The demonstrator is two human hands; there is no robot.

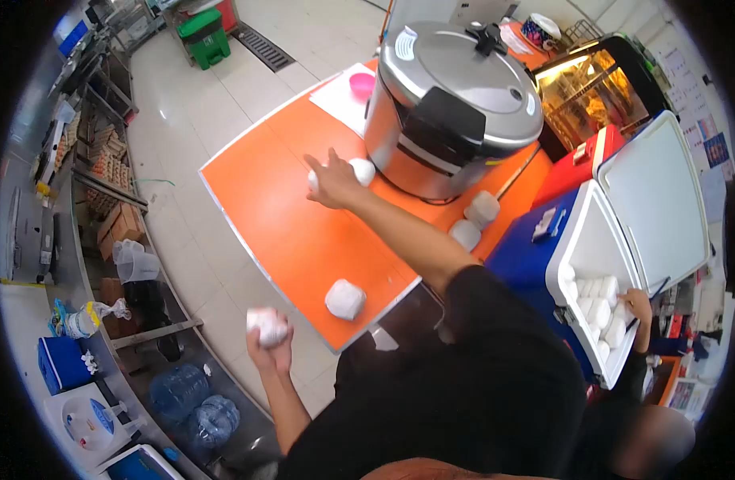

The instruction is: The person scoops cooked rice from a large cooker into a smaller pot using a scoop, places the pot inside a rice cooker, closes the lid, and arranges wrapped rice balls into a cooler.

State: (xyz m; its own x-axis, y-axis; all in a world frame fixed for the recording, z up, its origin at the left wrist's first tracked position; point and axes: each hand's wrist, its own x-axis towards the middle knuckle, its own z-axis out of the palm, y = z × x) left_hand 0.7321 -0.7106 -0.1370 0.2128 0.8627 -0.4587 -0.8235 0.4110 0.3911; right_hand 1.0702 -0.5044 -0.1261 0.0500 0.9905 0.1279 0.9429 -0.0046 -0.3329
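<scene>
My left hand is closed around a white wrapped packet, held out past the front-left edge of the orange table. Over the table, beside the large steel cooker, my right hand has its fingers spread. A white packet shows partly under those fingers, and whether they grip it is unclear. Another rounded white packet lies just beyond that hand, close to the cooker's base. Nearer my body, a separate white packet sits on the tabletop.
Two white packets rest right of my arm. A blue cooler stands open with several white packets inside; another person's hand reaches into it. A pink bowl is behind the cooker's left side. Metal shelving runs along the left.
</scene>
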